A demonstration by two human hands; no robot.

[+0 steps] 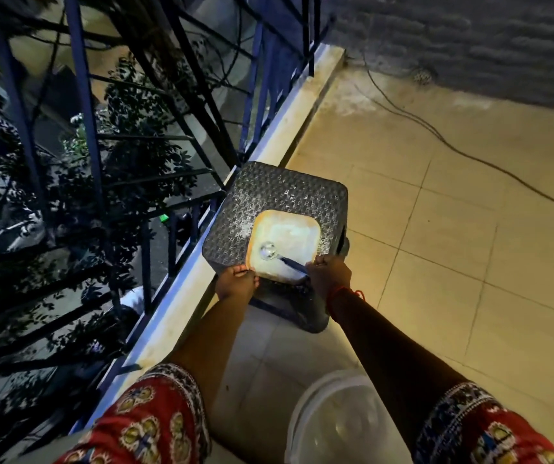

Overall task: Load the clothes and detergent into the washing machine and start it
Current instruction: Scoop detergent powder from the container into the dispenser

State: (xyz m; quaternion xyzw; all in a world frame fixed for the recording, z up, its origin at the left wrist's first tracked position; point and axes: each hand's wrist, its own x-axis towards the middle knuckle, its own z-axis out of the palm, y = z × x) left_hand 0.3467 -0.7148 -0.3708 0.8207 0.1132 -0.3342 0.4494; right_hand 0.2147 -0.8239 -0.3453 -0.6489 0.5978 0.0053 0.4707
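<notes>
A pale square detergent box (pixel 290 234) sits open on a dark woven stool (pixel 275 192) beside the balcony railing. Inside it lies a clear round scoop (pixel 268 251) with a blue handle reaching toward the near right corner. My left hand (pixel 236 283) grips the box's near left edge. My right hand (pixel 329 273) grips its near right edge, next to the scoop handle. No washing machine or clothes are in view.
A blue metal railing (pixel 85 105) on a low ledge (pixel 282 128) runs along the left. A white bucket (pixel 342 420) stands on the tiled floor close below me. A dark cable (pixel 443 142) trails across the floor at the right, toward a drain (pixel 422 76).
</notes>
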